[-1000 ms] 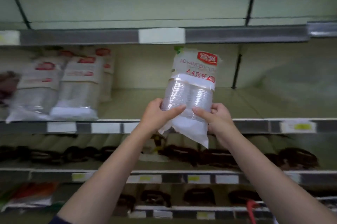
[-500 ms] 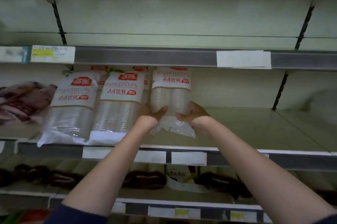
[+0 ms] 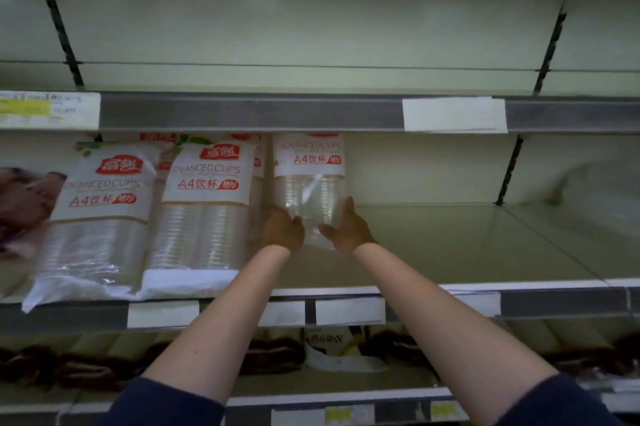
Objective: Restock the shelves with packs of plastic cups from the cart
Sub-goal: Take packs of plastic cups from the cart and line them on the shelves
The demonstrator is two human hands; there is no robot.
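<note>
On the shelf [image 3: 433, 252], right of the stocked packs [image 3: 204, 207], an upright pack [image 3: 309, 179] rises above left hand [image 3: 282, 229] and right hand [image 3: 348, 229] gripping its base.

Dim, greenish light all over, seemingly from above. The shelf [image 3: 450, 245] interior sits in shadow, darker toward 6 o'clock on the lower tiers. Soft glare flashes on the held pack [image 3: 309, 190]. At 9 o'clock a pack [image 3: 93, 217] smears with motion blur. Wide-angle bending curves the uprights at 3 and 9 o'clock.
</note>
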